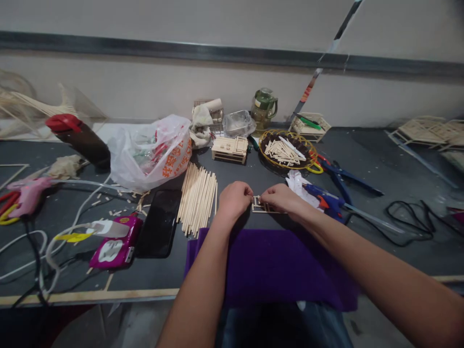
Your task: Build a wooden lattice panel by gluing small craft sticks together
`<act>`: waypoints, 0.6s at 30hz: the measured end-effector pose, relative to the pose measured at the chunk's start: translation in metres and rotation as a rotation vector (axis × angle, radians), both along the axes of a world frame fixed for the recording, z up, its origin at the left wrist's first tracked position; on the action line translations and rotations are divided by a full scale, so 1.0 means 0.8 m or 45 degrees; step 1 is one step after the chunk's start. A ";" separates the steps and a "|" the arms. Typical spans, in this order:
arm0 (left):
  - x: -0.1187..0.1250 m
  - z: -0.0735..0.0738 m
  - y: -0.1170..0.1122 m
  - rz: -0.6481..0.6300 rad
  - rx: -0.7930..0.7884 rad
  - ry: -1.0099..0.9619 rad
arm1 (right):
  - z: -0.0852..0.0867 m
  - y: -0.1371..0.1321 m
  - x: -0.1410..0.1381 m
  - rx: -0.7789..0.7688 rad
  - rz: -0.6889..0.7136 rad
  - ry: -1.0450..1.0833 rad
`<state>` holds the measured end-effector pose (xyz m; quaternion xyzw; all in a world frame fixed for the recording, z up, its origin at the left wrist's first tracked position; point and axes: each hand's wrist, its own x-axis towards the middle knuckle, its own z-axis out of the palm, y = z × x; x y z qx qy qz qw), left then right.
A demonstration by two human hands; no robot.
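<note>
Both hands are close together over a small ladder-like frame of thin wooden sticks [256,210] lying on the dark tabletop. My left hand [235,198] pinches at the frame's left end, with its fingers pressed together. Across the frame, my right hand [282,196] has thumb and fingers closed on its upper part and hides much of its right side. Whether a separate small stick sits in either pinch is too small to tell. A pile of long wooden sticks [197,200] lies left of my left hand. Beside my right hand is a blue glue gun [328,198] with a white cloth.
A yellow-rimmed basket [266,157] holds short sticks and a white pen. Behind stand a stick model [229,150], a green jug [266,104] and a plastic bag [148,154]. A phone [159,224] lies left; pliers [344,176] lie right. Purple cloth [275,266] covers the table's front edge.
</note>
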<state>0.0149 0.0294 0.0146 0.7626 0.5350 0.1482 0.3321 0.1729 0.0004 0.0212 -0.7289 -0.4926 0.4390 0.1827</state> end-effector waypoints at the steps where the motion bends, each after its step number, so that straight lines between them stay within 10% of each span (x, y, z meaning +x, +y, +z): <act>1: 0.000 -0.001 0.000 -0.005 -0.008 0.006 | -0.002 0.001 -0.001 -0.001 -0.001 -0.015; 18: 0.003 -0.003 -0.001 -0.017 -0.033 0.062 | -0.014 0.000 -0.003 0.029 0.007 -0.248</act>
